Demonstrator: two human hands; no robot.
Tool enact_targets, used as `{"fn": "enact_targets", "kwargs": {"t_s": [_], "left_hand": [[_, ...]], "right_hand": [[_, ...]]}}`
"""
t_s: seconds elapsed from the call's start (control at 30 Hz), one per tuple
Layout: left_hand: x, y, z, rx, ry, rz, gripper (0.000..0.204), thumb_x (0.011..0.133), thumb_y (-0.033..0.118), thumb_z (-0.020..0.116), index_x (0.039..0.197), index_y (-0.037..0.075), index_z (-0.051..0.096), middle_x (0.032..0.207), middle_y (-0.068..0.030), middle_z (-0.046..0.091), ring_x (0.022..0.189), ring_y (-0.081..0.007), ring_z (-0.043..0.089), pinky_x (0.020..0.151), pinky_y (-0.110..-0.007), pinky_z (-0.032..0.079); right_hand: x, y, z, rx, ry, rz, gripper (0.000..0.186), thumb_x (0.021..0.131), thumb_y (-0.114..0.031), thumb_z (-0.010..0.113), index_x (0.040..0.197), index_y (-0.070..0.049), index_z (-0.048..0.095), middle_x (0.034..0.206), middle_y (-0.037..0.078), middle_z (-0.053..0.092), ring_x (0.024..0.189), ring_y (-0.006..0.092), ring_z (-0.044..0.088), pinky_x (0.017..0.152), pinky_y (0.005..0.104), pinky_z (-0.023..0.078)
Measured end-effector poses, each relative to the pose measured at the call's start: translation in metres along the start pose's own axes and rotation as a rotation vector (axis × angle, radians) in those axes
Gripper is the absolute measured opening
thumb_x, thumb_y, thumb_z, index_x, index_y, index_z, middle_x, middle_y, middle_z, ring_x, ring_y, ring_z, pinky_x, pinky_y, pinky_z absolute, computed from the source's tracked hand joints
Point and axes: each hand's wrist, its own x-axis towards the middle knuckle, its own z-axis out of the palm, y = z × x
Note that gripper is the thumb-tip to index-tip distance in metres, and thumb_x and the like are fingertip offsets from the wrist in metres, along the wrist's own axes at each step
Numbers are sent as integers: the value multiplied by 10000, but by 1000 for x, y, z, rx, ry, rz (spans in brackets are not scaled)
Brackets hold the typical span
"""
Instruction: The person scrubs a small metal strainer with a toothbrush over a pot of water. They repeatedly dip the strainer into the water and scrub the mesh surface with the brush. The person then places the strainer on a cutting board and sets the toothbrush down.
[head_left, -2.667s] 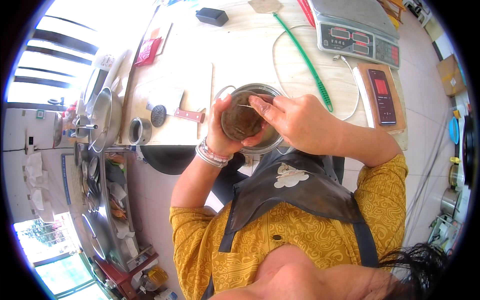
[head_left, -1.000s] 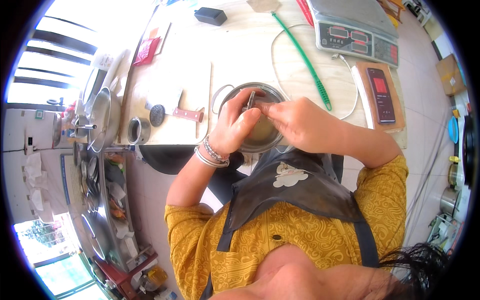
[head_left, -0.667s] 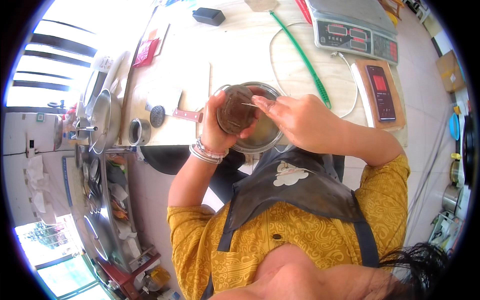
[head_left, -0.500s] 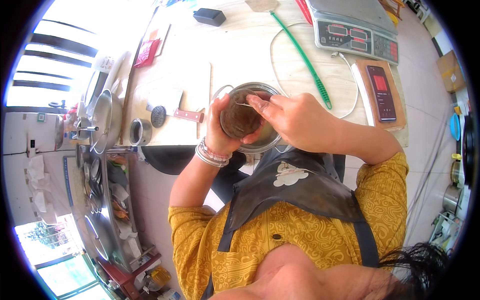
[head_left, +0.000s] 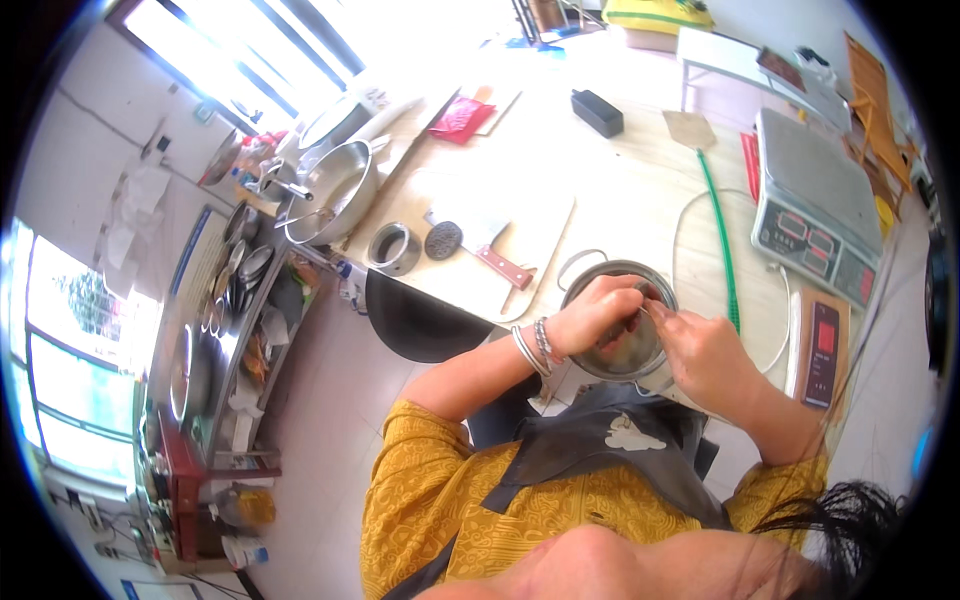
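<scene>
My left hand (head_left: 600, 313) is closed over a metal pot (head_left: 668, 285) at the table's front edge. It holds a round brown thing, now turned and mostly hidden by my fingers. My right hand (head_left: 708, 352) meets it there, thumb and fingers pinched together; whatever thin thing they grip is too small to make out. Pale liquid or the pot's bottom shows below my hands. Left of the pot lies a cleaver (head_left: 505, 268) with a red-brown handle, on a pale board (head_left: 540, 250). A dark perforated disc (head_left: 443, 240) and a short metal cylinder (head_left: 394, 249) are beside it.
To the right lie a green-handled fly swatter (head_left: 722, 235), a cable and a phone (head_left: 822, 355) on a book. A weighing scale (head_left: 815, 210) stands at the right edge. A large metal bowl (head_left: 345, 190) is at left; a dark stool seat (head_left: 425, 315) is below the table edge.
The view has swung, so the table sits farther right. My left hand has turned over, and the brown thing's broad face no longer shows. Both hands remain together over the pot.
</scene>
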Motion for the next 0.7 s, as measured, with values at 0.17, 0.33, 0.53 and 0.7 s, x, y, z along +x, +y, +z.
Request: {"fn": "enact_targets", "kwargs": {"t_s": [0.17, 0.33, 0.53, 0.7], "left_hand": [[1, -5, 6, 318, 160, 242, 508, 899, 335, 505, 1243, -36, 542, 738, 0, 541, 576, -51, 487, 494, -218, 391], [0, -7, 6, -62, 78, 137, 406, 927, 375, 488, 953, -20, 576, 691, -46, 541, 510, -77, 498, 446, -245, 399], [-3, 1, 9, 198, 120, 82, 417, 923, 368, 502, 1059, -17, 587, 714, -10, 555, 518, -60, 481, 451, -227, 372], [2, -7, 7, 558, 214, 290, 491, 859, 351, 595, 1087, -81, 544, 809, -219, 564, 790, -295, 587, 730, -397, 468]], "right_hand": [[2, 3, 4, 298, 28, 51, 333, 918, -25, 514, 1239, 32, 578, 813, 210, 631, 710, 424, 612, 613, 464, 489], [2, -5, 3, -19, 18, 19, 358, 909, -21, 539, 1264, 15, 566, 780, 202, 611, 669, 408, 602, 582, 465, 480], [2, 0, 4, -17, 1, -17, 344, 900, -20, 555, 1242, 8, 582, 728, 195, 583, 637, 389, 588, 556, 458, 471], [-2, 15, 12, 436, 1, 120, 226, 952, -43, 519, 1149, 22, 609, 627, 100, 514, 529, 188, 528, 471, 359, 431]]}}
